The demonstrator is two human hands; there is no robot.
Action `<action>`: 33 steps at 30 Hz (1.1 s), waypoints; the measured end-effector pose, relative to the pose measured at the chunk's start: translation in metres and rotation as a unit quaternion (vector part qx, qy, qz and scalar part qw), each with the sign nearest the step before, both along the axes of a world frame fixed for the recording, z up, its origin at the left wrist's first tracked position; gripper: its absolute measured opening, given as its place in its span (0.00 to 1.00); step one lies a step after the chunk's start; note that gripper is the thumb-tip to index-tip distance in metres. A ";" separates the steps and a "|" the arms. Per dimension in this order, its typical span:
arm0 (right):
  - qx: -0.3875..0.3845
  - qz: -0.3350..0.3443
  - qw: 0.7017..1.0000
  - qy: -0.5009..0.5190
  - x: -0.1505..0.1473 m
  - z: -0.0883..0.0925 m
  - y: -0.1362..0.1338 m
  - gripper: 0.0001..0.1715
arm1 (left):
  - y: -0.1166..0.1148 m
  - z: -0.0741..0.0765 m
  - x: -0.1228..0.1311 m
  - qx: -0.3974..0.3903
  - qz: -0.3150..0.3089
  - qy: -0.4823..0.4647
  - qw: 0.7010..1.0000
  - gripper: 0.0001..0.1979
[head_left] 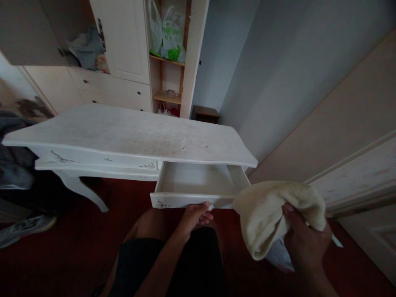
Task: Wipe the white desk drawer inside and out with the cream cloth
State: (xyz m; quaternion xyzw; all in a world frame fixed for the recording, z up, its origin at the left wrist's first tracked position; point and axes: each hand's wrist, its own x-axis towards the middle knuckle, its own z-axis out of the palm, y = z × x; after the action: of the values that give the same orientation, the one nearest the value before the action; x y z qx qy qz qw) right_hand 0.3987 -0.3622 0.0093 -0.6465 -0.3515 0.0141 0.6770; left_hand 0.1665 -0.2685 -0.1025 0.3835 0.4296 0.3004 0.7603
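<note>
A white dressing table [123, 128] with a curved, smudged top stands before me. Its right drawer [198, 199] is pulled out, and the inside that shows is bare. My left hand [198, 216] is closed at the middle of the drawer front, fingers pinching its small knob [210, 207]. In my right hand [305, 239] is a folded cream cloth [269, 210], gripped between thumb and fingers. The cloth hangs just right of the drawer and hides part of its front corner.
Behind the table stands a white wardrobe [123, 41] with an open door [194, 53] and plastic bags [173, 37] on a shelf. A wall closes off the right side. A plastic bag [280, 255] is on the floor below the cloth. A shoe [27, 231] is at far left.
</note>
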 end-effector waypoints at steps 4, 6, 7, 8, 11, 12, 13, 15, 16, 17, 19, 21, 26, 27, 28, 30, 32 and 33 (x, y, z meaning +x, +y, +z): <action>-0.062 -0.018 0.998 0.028 -0.003 0.003 -0.007 0.25 | 0.026 0.005 0.003 0.022 0.006 -0.003 1.000 0.36; -0.088 -0.005 0.995 0.042 -0.002 0.001 -0.010 0.25 | 0.039 0.008 0.005 0.029 0.010 0.008 1.000 0.35; -0.095 0.000 0.994 0.048 0.000 -0.001 -0.011 0.26 | 0.046 0.009 0.006 0.029 0.010 0.013 0.999 0.35; -0.099 0.004 0.994 0.050 0.002 -0.003 -0.011 0.27 | 0.053 0.010 0.007 0.028 0.011 0.018 0.999 0.34; -0.110 0.005 0.993 0.034 0.008 -0.010 -0.011 0.28 | 0.071 0.013 0.011 0.024 0.012 0.029 0.999 0.33; -0.115 0.006 0.993 0.030 0.009 -0.012 -0.010 0.28 | 0.077 0.013 0.013 0.022 0.014 0.032 0.999 0.32; -0.120 0.010 0.992 0.030 0.010 -0.013 -0.010 0.28 | 0.083 0.014 0.014 0.020 0.017 0.035 0.999 0.32; -0.127 0.023 0.991 0.037 0.011 -0.014 -0.007 0.28 | 0.094 0.015 0.017 0.016 0.027 0.043 0.999 0.32; -0.129 0.029 0.990 0.039 0.010 -0.013 -0.005 0.28 | 0.099 0.016 0.018 0.015 0.032 0.050 0.998 0.32; -0.129 0.034 0.990 0.039 0.009 -0.012 -0.004 0.28 | 0.104 0.016 0.019 0.014 0.038 0.058 0.997 0.32; -0.130 0.040 0.990 0.033 0.007 -0.011 -0.001 0.26 | 0.113 0.017 0.019 0.016 0.046 0.080 0.996 0.33; -0.133 0.041 0.990 0.028 0.006 -0.011 0.003 0.26 | 0.119 0.017 0.020 0.023 0.045 0.098 0.994 0.34; -0.127 0.059 0.988 0.060 0.010 -0.024 0.018 0.30 | 0.127 0.019 0.022 0.033 0.036 0.126 0.991 0.34; -0.128 0.066 0.988 0.062 0.011 -0.028 0.021 0.30 | 0.128 0.020 0.023 0.032 0.038 0.131 0.990 0.34; -0.129 0.072 0.987 0.061 0.011 -0.031 0.025 0.30 | 0.129 0.021 0.023 0.033 0.039 0.133 0.990 0.34; -0.127 0.080 0.987 0.062 0.012 -0.038 0.031 0.30 | 0.131 0.023 0.023 0.035 0.039 0.133 0.990 0.33; -0.123 0.088 0.986 0.071 0.010 -0.042 0.037 0.31 | 0.133 0.024 0.022 0.039 0.037 0.138 0.989 0.32; -0.121 0.092 0.986 0.075 0.009 -0.043 0.040 0.31 | 0.134 0.024 0.021 0.040 0.036 0.143 0.988 0.31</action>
State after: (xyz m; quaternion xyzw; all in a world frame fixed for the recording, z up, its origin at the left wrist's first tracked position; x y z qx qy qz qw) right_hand 0.4081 -0.3225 -0.0337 -0.6857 -0.3538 0.1670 0.6137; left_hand 0.1878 -0.1345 -0.0784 0.4368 0.5351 0.2866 0.6639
